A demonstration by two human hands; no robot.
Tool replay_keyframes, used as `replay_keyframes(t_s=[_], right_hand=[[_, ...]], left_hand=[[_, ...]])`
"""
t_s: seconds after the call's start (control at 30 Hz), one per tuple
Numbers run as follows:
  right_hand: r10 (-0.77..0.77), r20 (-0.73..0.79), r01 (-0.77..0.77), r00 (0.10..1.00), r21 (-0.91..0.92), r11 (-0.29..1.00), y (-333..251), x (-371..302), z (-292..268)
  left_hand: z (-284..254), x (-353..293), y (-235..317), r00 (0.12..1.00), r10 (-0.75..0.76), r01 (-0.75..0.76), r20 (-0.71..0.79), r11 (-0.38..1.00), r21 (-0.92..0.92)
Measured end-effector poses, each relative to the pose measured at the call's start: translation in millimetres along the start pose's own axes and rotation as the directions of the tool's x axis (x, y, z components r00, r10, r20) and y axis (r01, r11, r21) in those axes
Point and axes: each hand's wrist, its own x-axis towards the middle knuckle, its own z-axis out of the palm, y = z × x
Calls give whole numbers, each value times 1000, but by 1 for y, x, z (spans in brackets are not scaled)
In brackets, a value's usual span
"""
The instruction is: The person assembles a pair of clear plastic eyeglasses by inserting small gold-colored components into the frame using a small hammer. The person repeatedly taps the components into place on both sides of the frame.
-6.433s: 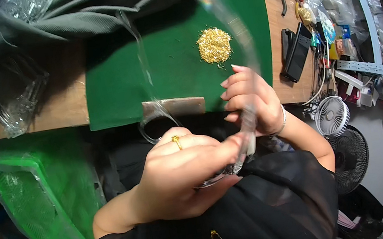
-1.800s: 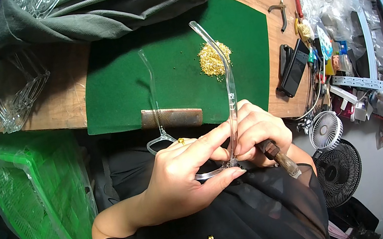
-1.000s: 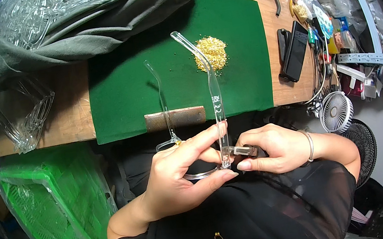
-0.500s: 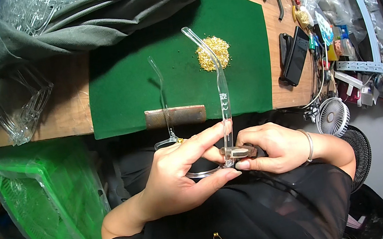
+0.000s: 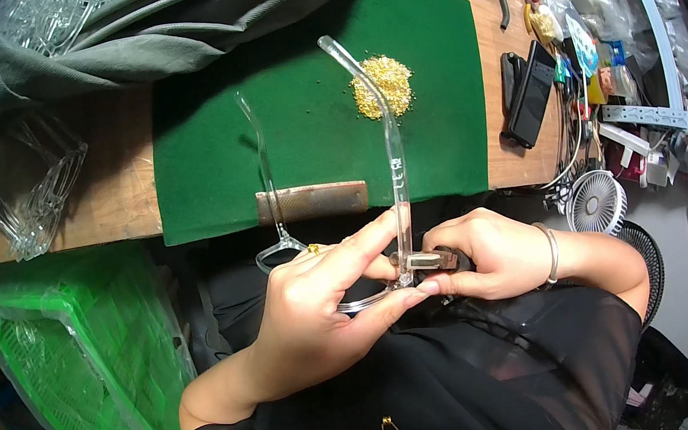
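A clear plastic eyeglass frame (image 5: pixel 394 153) is held by my left hand (image 5: pixel 315 318), whose fingers and thumb grip it near the hinge corner. Both temples point away from me over the green mat, and part of the rims is hidden behind my fingers. Closed around a pair of pliers (image 5: pixel 434 260) is my right hand (image 5: pixel 494 252); the tool's handles are mostly hidden. Its flat-sided jaws sit against the base of the right temple, by the hinge. My two thumb tips nearly meet just below.
A pile of small gold-coloured pieces (image 5: pixel 384 87) lies on the green mat (image 5: pixel 203 174). A worn brown block (image 5: pixel 312 202) sits at its near edge. Clear frames (image 5: pixel 37 209) are stacked left, above a green crate (image 5: pixel 68 349). A phone (image 5: pixel 530 95) and small fan (image 5: pixel 596 205) are right.
The eyeglass frame has turned slightly, its left temple shifting left. My right hand and the pliers have moved up a little and tilted against the hinge.
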Motion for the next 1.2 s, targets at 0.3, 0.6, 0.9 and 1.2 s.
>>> replay_keyframes(t_s=[0.3, 0.6, 0.9, 1.2], right_hand=[[-436, -226, 300, 871, -458, 837, 16, 7, 2], [-593, -187, 375, 783, -619, 690, 19, 11, -1], [-642, -170, 355, 748, -715, 603, 23, 13, 2], [-618, -226, 267, 753, -754, 600, 23, 13, 11]], left_hand=[[-2, 0, -3, 988, 150, -151, 25, 983, 108], [0, 3, -1, 948, 306, -319, 91, 908, 270], [0, 0, 3, 941, 294, -337, 165, 826, 452], [-2, -5, -1, 923, 334, -384, 191, 757, 529]])
